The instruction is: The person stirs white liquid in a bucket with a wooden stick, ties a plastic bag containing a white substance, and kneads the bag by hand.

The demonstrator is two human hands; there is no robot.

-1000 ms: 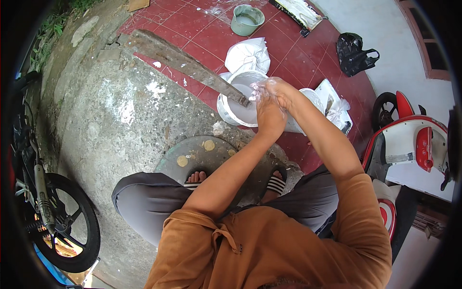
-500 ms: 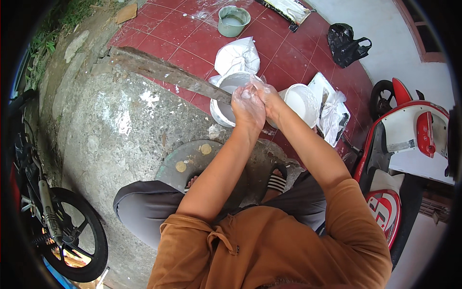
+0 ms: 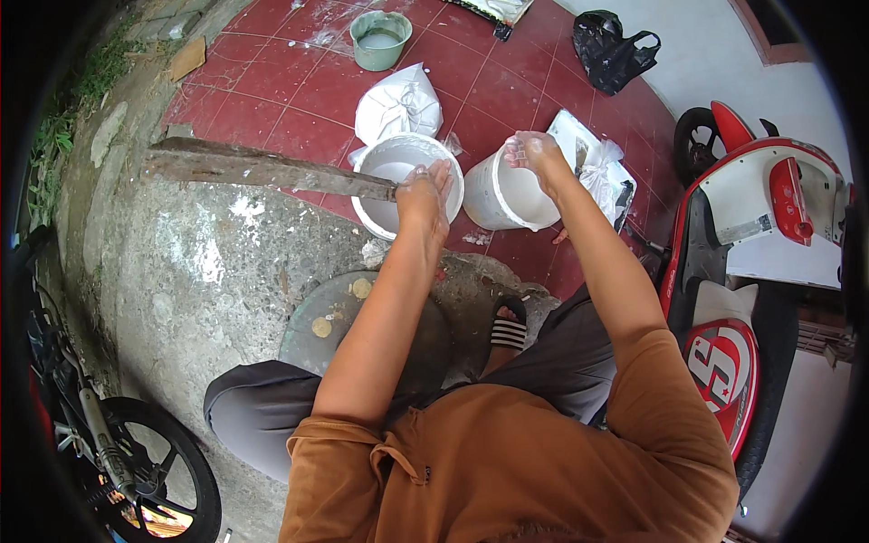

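Note:
My left hand (image 3: 424, 201), smeared with white, is over the left white bucket (image 3: 454, 201) with its fingers stretched out and nothing seen in it. The inner end of a long weathered wooden plank (image 3: 272, 168) reaches over that bucket and stops beside my left wrist. Whether the two touch, I cannot tell. My right hand (image 3: 538, 154) is apart from the left, above the second white bucket (image 3: 489, 195). Its whitened fingers are loosely extended and hold nothing visible. Pale material coats the insides of both buckets.
Behind the buckets are a tied white sack (image 3: 398, 104) and a green pail (image 3: 378, 56) of cloudy liquid. A black plastic bag (image 3: 611, 50) lies by the wall. A red-and-white motorbike (image 3: 724, 344) stands at right, another motorbike's wheel (image 3: 172, 471) at left.
My hands were together over the left bucket and have come apart. The right has moved to the second bucket. The whole view has shifted slightly.

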